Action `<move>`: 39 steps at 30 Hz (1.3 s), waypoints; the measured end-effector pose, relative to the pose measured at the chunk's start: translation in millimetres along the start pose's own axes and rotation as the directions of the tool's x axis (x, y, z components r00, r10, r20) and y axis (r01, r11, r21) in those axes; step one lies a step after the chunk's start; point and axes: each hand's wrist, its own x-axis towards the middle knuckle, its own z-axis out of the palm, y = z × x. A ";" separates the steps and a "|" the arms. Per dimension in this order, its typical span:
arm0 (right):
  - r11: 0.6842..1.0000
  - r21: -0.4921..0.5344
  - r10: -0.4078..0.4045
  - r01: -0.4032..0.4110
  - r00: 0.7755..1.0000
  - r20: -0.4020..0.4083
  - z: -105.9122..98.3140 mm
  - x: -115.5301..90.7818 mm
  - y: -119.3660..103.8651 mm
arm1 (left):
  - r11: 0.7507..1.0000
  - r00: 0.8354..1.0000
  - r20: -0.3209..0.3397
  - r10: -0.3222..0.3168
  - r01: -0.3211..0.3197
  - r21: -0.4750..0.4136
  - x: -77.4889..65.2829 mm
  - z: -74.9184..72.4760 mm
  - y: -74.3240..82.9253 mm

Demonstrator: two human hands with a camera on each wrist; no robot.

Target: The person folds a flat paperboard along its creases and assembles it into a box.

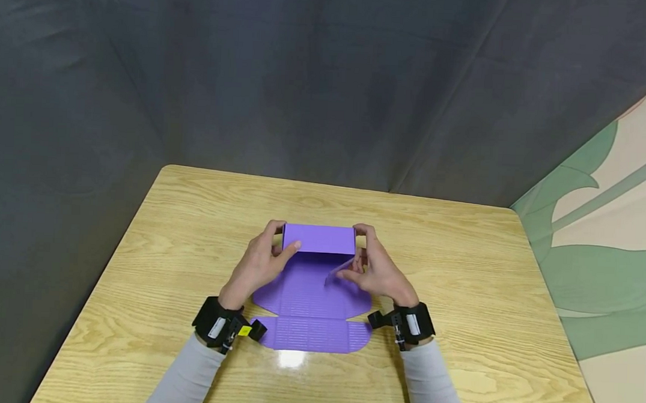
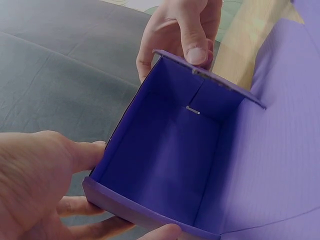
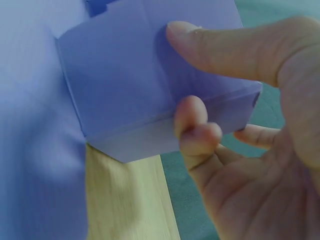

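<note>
Left grip (image 1: 256, 263) holds the left end of the purple cardboard box (image 1: 319, 238), thumb over the front edge, fingers around the end. Right grip (image 1: 379, 275) pinches a side flap (image 1: 337, 273) at the right end, fingers curled, flap slanting toward the person. Box is around mid-surface (image 1: 191, 238), part-folded: far section raised, hollow facing the person, lid panel (image 1: 313, 298) spread out nearer, 1 round-ended strip (image 1: 310, 335) at its near edge. 2 black wrist units (image 1: 217, 324), grey sleeves (image 1: 188, 376). Dark curtain (image 1: 306, 92) behind, patterned cloth (image 1: 612, 280) at right.
</note>
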 end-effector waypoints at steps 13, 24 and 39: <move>0.999 -0.019 0.024 -0.026 0.995 -0.098 9.3 3.9 1.7 | 0.999 0.999 0.012 -0.041 0.041 0.009 -0.4 0.0 2.3; 0.989 -0.143 0.008 -0.029 0.989 -0.147 12.1 5.2 0.4 | 0.999 0.998 0.023 -0.053 0.053 -0.006 0.0 0.7 2.3; 0.990 -0.140 -0.018 -0.012 0.978 -0.209 15.3 8.0 4.1 | 0.999 0.999 0.023 -0.048 0.048 0.004 0.7 0.4 0.7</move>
